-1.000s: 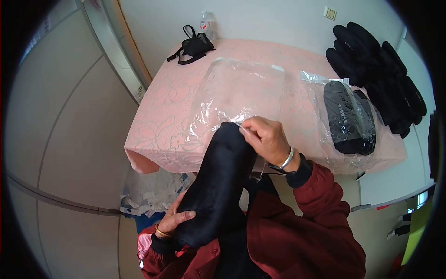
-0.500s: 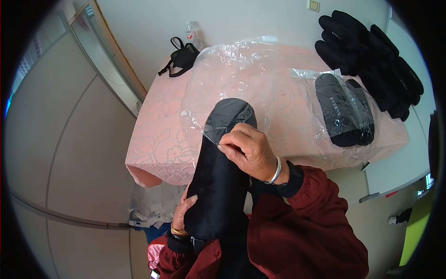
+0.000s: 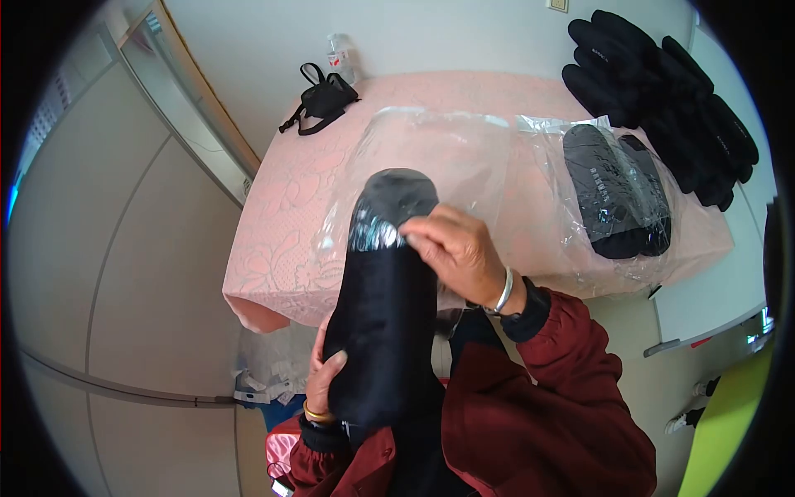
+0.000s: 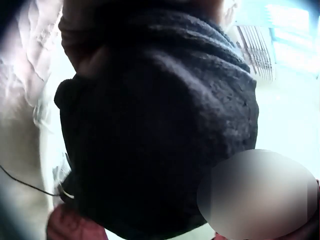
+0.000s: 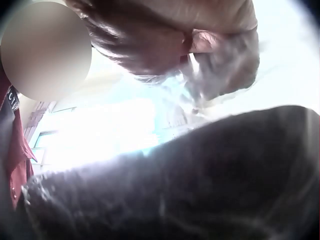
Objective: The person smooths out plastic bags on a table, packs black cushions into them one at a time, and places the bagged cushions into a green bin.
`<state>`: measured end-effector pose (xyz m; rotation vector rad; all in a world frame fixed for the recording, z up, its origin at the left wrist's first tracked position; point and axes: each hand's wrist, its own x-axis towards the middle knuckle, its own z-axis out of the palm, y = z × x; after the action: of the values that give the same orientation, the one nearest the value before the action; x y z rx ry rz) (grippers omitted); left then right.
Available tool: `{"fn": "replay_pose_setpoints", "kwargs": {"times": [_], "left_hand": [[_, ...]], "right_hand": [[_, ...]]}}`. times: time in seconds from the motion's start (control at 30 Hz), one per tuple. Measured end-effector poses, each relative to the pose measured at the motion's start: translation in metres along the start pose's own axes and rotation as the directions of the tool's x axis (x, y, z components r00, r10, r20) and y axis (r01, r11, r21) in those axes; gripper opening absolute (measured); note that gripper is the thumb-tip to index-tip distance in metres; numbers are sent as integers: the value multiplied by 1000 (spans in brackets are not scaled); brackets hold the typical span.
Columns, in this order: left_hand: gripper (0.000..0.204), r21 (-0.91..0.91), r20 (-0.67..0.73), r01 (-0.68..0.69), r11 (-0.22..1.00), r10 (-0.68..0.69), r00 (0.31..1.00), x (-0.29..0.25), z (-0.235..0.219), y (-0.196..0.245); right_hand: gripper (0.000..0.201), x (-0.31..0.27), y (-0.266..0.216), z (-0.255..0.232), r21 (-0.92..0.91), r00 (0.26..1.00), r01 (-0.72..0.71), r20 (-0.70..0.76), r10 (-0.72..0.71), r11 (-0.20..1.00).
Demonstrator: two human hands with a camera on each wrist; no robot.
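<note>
A long black padded piece (image 3: 385, 323) with a rounded far end lies lengthwise before me. My left hand (image 3: 323, 383) grips its near left side, thumb on top and fingers hidden beneath. A clear plastic bag (image 3: 464, 141) covers the far end of the piece, its shiny edge lying across the black fabric. My right hand (image 3: 460, 253) pinches this edge at the right side. In the right wrist view, thin film bunches at the fingertips (image 5: 240, 75) above the dark padding. The left wrist view is mostly filled by the black fabric (image 4: 150, 135).
A pink lace-patterned cloth (image 3: 273, 240) covers the table. At right lie a bagged pair of grey-black padded pieces (image 3: 600, 195) and a pile of black ones (image 3: 638, 79). A small black bag (image 3: 323, 101) and a plastic bottle (image 3: 339, 60) stand at the back left.
The bag's edge has come over the far end of the padded piece and toward me, drawn by my right hand. The bag billowed up, then settled flat. My left hand keeps its hold.
</note>
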<state>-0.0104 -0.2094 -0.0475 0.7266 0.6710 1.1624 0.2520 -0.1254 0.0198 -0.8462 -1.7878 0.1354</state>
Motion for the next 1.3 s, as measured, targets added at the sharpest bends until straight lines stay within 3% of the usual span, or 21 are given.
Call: {"fn": "replay_pose_setpoints", "kwargs": {"times": [0.03,0.17,0.33,0.43,0.47,0.5,0.57,0.6,0.7,0.73,0.8,0.87,0.93,1.0,1.03,1.13,1.17,1.23,1.27,1.3], "left_hand": [[70,62,-23,-31,998,32,999,2,4,-1],[71,29,-14,-77,997,77,997,4,20,8],[67,190,-118,-24,981,47,992,21,23,1],[61,323,-22,-214,922,234,972,43,34,0],[61,321,-18,-215,923,233,972,54,36,1],[58,550,39,-330,767,371,928,66,35,2],[53,854,246,-448,266,551,797,83,30,3],[53,855,246,-446,265,550,798,87,28,1],[52,718,34,-320,618,428,903,107,29,-1],[52,714,49,-325,620,419,907,109,29,-3],[48,574,15,-348,741,415,910,109,25,-10],[46,331,53,-203,922,197,979,123,-4,-14],[45,364,40,-254,896,257,965,106,-33,-20],[59,636,91,-457,622,528,845,81,10,-18],[59,629,117,-460,627,509,853,73,23,-21],[72,739,483,-662,125,588,649,56,44,-28],[72,736,486,-664,128,583,651,57,45,-28],[76,828,530,-548,-122,495,689,63,45,-28],[79,840,542,-483,-249,447,711,66,44,-27],[79,834,550,-494,-244,439,711,71,43,-25]], "right_hand": [[16,-2,-3,-1,69,998,4,63,-9,998],[15,-6,-10,2,92,996,63,55,-68,994],[15,-3,-22,7,100,990,136,30,-139,986],[16,-15,-35,12,244,962,168,170,-213,955],[16,-19,-39,11,240,962,168,170,-212,956],[17,-23,-44,9,278,962,128,198,-187,952],[19,-29,-51,6,358,957,40,254,-139,933],[19,-32,-48,5,359,958,40,253,-138,932],[30,-40,-30,0,196,975,4,217,-47,981],[30,-43,-26,-1,182,977,0,209,-39,983],[48,-54,-24,-7,-15,997,-52,50,53,999],[57,-70,-20,-16,-173,993,-107,-68,97,979],[73,-94,-19,-11,-229,981,-195,-49,189,954],[81,-114,-12,-13,-272,965,-261,-73,251,926],[80,-123,-8,-14,-287,955,-295,-103,276,912],[79,-137,-2,-15,-304,935,-352,-154,319,885],[72,-139,-3,-16,-174,883,-468,-67,464,866],[58,-143,-5,-19,52,720,-690,156,677,722],[58,-144,-6,-19,46,715,-695,147,684,717],[52,-143,-7,-18,78,808,-588,90,582,805]]}}
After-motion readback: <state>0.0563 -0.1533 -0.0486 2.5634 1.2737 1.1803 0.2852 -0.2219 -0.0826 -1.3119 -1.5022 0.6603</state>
